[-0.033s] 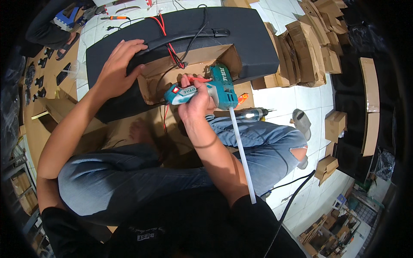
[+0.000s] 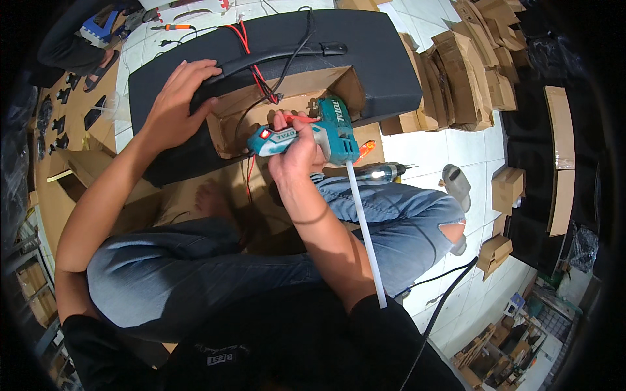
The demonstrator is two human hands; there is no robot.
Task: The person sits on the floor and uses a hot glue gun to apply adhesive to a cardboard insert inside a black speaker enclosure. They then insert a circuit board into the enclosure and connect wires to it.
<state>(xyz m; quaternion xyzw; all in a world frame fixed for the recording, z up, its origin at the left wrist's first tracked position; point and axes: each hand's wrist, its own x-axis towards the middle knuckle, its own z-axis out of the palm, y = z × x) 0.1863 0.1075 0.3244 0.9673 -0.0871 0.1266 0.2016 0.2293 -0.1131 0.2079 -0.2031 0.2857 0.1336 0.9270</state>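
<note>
Nothing has moved: right hand [image 2: 297,156] grips the teal glue gun [image 2: 319,133], left hand [image 2: 176,98] lies flat on the black box [image 2: 385,58].

Teal glue gun [image 2: 313,133] at the black speaker box [image 2: 365,58]
Held level, white glue stick [image 2: 365,234] trailing behind; box lies flat, cut-out opening upward.

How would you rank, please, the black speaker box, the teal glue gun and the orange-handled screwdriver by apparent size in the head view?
1. black speaker box
2. teal glue gun, in the right hand; nearer the camera, yet clearly smaller
3. orange-handled screwdriver, farthest away, so its rank is less sure
</note>
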